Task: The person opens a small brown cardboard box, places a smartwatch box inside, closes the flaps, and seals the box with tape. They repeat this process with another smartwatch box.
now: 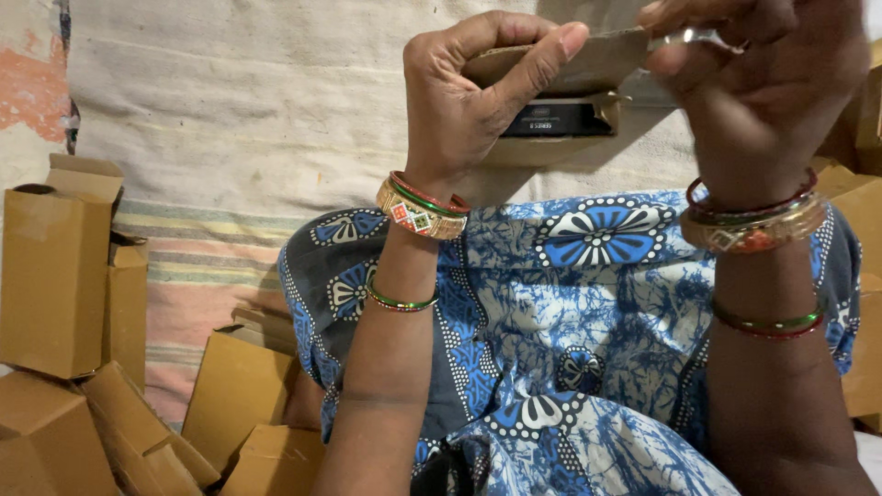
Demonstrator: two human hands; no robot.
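Both my hands are raised in front of me, gripping one small brown cardboard box with open flaps and a dark label on its side. My left hand clasps the box's left side, thumb lying along the top flap. My right hand pinches the upper right flap. Each wrist wears gold, red and green bangles. Below the hands lies my lap in blue and white patterned cloth.
Several brown cardboard boxes stand and lie piled at the left, some open-topped, more beside my knee. Further boxes sit at the right edge. A cream and striped cloth covers the floor beyond.
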